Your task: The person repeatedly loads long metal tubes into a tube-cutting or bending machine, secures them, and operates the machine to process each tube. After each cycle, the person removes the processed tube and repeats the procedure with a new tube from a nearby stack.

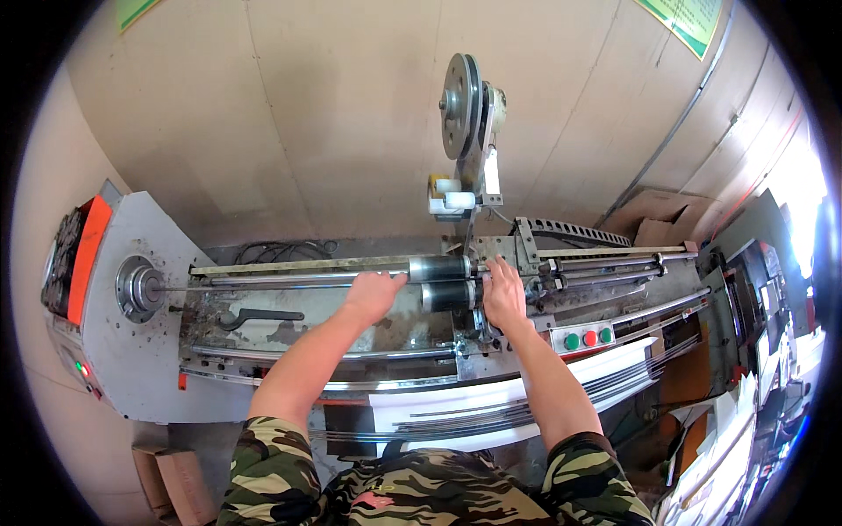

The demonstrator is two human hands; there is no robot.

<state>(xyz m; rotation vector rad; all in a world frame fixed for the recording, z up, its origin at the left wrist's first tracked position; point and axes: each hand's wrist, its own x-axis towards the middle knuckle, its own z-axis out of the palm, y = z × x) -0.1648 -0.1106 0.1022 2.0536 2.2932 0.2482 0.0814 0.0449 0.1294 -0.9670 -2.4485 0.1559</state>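
My left hand (374,294) is closed around a thin metal rod (228,289), which runs level from the round chuck (140,287) at the far left. Just right of that hand sit two dark cylinders with silvery ends, a rear one (440,267) and a front one (448,295), on the machine's carriage. My right hand (504,296) rests against the carriage beside the cylinders' right ends, its fingers stretched out over the metal parts. What lies beneath its palm is hidden. Above the carriage rises an arm carrying a grey pulley wheel (456,107) and white rollers (458,201).
A hook spanner (263,316) lies on the machine bed. The control box (583,337) has green and red buttons. Several thin rods (517,410) lie on white sheeting (386,408) close to my body. Cardboard (171,482) stands at lower left; a cable coil (285,252) lies behind the bed.
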